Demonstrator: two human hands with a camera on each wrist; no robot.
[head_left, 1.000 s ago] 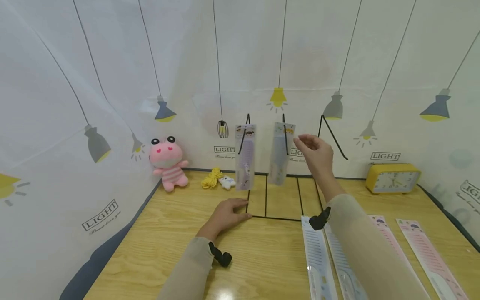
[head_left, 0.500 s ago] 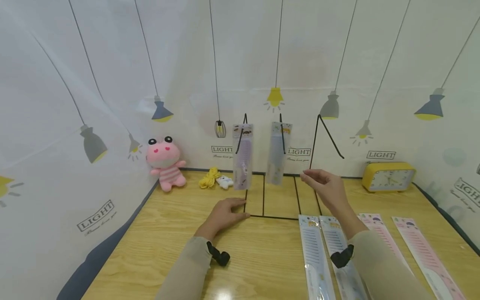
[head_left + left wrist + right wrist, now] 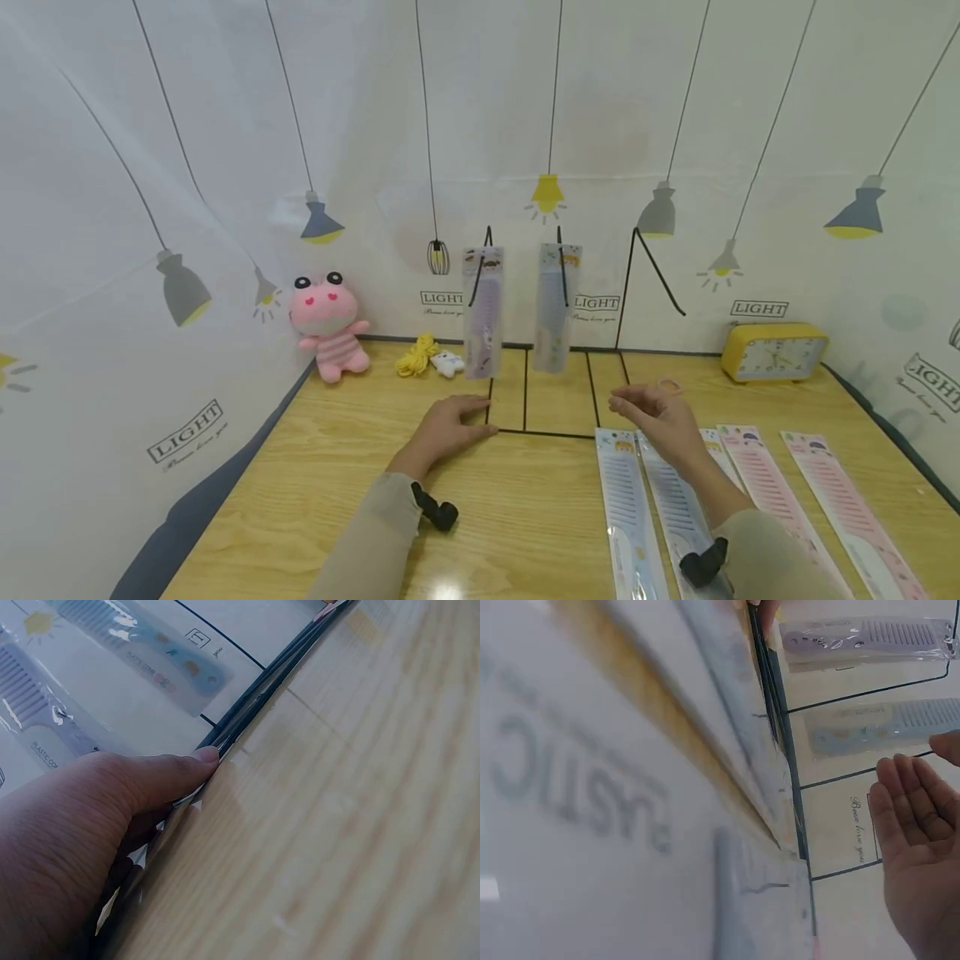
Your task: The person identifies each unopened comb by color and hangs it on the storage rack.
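Combs in clear packets lie nearest, four of them side by side on the right part of the wooden table (image 3: pixel 315 467): a blue-white packet (image 3: pixel 628 508), a lilac one (image 3: pixel 678 517) partly under the right forearm, and two pink ones (image 3: pixel 772 487) (image 3: pixel 851 512) further right. Just above the upper ends of the first two hovers the right hand (image 3: pixel 660 417), palm turned up, fingers loosely extended and a little apart, holding nothing; the right wrist view shows the fingers (image 3: pixel 911 799) straight and side by side. To its left the left hand (image 3: pixel 450 425) rests flat on the table, fingers straight and together, their tips at the left front corner of a black wire rack's base (image 3: pixel 547 433); in the left wrist view the thumb tip (image 3: pixel 202 757) touches that black edge. Beyond the hands, two packeted combs hang from the rack's hooks, a lilac one (image 3: pixel 483 312) on the left and a blue one (image 3: pixel 555 308) beside it, while a third hook (image 3: pixel 652 267) to the right is bare. Against the lamp-printed backdrop sit a pink plush toy (image 3: pixel 328 325), a yellow cord bundle (image 3: pixel 416 357) with a small white toy (image 3: pixel 447 363) touching it, and a yellow alarm clock (image 3: pixel 772 352) far right.
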